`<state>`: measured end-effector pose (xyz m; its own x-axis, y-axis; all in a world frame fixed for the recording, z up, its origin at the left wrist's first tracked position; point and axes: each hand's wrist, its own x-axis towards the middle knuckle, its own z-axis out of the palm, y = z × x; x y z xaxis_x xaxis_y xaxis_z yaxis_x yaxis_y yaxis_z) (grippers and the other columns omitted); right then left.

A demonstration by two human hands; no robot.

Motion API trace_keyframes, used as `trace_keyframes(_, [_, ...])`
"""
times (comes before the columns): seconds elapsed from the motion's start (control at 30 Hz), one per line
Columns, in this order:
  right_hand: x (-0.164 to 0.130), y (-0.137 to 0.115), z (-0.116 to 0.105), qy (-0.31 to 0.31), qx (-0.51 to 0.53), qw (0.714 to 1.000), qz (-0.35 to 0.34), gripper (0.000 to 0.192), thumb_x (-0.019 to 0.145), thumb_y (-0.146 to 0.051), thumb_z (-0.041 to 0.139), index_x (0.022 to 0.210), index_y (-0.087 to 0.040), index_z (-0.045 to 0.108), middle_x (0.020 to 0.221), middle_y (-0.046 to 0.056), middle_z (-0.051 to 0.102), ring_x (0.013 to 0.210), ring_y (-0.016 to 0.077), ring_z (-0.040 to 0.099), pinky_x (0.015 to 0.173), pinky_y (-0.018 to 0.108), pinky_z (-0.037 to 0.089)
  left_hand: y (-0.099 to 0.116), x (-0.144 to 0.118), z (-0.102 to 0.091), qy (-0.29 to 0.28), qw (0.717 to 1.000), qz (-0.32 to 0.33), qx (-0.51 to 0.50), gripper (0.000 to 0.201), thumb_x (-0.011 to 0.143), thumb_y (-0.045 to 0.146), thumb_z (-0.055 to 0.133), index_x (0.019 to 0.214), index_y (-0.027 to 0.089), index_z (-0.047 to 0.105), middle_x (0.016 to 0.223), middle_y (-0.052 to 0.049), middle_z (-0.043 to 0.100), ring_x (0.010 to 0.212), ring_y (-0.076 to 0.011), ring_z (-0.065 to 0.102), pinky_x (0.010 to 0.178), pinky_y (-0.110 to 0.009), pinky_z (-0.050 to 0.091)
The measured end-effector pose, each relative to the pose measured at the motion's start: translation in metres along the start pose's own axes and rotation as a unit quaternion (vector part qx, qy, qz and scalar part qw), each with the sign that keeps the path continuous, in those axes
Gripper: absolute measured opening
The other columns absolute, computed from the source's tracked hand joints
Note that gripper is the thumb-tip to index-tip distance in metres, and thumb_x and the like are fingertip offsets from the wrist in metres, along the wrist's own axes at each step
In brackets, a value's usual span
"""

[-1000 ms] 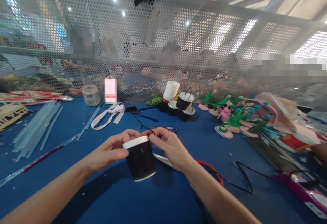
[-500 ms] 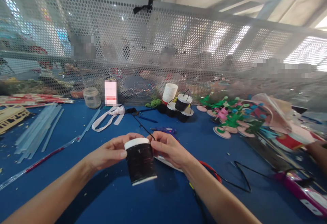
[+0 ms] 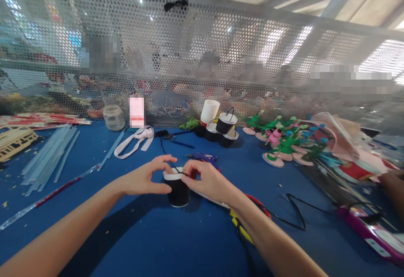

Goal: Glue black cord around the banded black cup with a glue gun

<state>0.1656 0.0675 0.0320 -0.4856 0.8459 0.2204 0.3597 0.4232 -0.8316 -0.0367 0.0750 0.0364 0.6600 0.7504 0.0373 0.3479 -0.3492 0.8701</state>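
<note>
Small black cup with white rim, held upright on blue tabletop between both hands.

Tabletop (image 3: 94,176): blue, littered. Cup stack (image 3: 222,125) and foam flowers (image 3: 284,144): beyond the fingers, right, well apart. Clear sticks (image 3: 47,155): far left. Left hand (image 3: 143,178): thumb and forefinger clasp the cup (image 3: 178,188) from its left. Right hand (image 3: 206,180): equally near, fingers pinch a thin black cord (image 3: 164,153) at the rim, cord trailing away. Cup axis vertical; nothing between.
</note>
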Motion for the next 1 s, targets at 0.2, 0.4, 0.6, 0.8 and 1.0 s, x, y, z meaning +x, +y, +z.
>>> trace_keyframes(0.2, [0.001, 0.006, 0.006, -0.006, -0.006, 1.000, 0.025, 0.013, 0.069, -0.018, 0.050, 0.058, -0.019, 0.042, 0.057, -0.004, 0.044, 0.052, 0.0087, 0.039, 0.051, 0.023, 0.033, 0.003, 0.013, 0.019, 0.021, 0.999, 0.008, 0.038, 0.005, 0.070, 0.020, 0.054, 0.071, 0.016, 0.055, 0.111, -0.008, 0.050, 0.109, -0.0231, 0.042, 0.095, -0.040, 0.028])
trace_keyframes(0.4, [0.003, 0.016, 0.006, 0.000, 0.074, 0.996, 0.056, 0.013, 0.068, -0.022, 0.052, 0.060, -0.018, 0.042, 0.064, -0.003, 0.048, 0.056, 0.0087, 0.042, 0.054, 0.023, 0.035, -0.009, 0.010, 0.018, 0.026, 0.999, -0.019, -0.034, 0.006, 0.070, 0.021, 0.055, 0.073, 0.015, 0.055, 0.112, -0.009, 0.050, 0.110, -0.0227, 0.042, 0.096, -0.039, 0.025])
trace_keyframes(0.6, [0.002, 0.020, 0.010, 0.001, 0.074, 0.995, 0.068, 0.012, 0.067, -0.021, 0.052, 0.060, -0.018, 0.042, 0.057, -0.005, 0.043, 0.052, 0.0080, 0.039, 0.051, 0.022, 0.033, -0.010, 0.009, 0.019, 0.017, 0.999, -0.033, -0.037, 0.007, 0.070, 0.021, 0.054, 0.073, 0.015, 0.053, 0.112, -0.009, 0.049, 0.109, -0.0230, 0.043, 0.095, -0.039, 0.027])
trace_keyframes(0.8, [0.003, 0.016, 0.014, 0.013, 0.039, 0.997, 0.061, 0.013, 0.066, -0.018, 0.051, 0.058, -0.019, 0.041, 0.055, -0.006, 0.041, 0.051, 0.0081, 0.037, 0.051, 0.023, 0.033, -0.009, 0.011, 0.026, 0.064, 0.997, -0.029, 0.007, 0.009, 0.066, 0.022, 0.057, 0.069, 0.016, 0.052, 0.107, -0.008, 0.052, 0.113, -0.0242, 0.038, 0.095, -0.039, 0.027])
trace_keyframes(1.0, [0.002, 0.009, 0.018, 0.022, 0.007, 0.998, 0.052, 0.016, 0.065, -0.017, 0.051, 0.054, -0.019, 0.039, 0.053, -0.005, 0.041, 0.050, 0.0084, 0.037, 0.051, 0.023, 0.033, 0.001, 0.012, 0.031, 0.080, 0.996, -0.025, -0.006, 0.013, 0.071, 0.023, 0.048, 0.060, 0.015, 0.048, 0.101, -0.008, 0.054, 0.103, -0.0217, 0.045, 0.087, -0.036, 0.035])
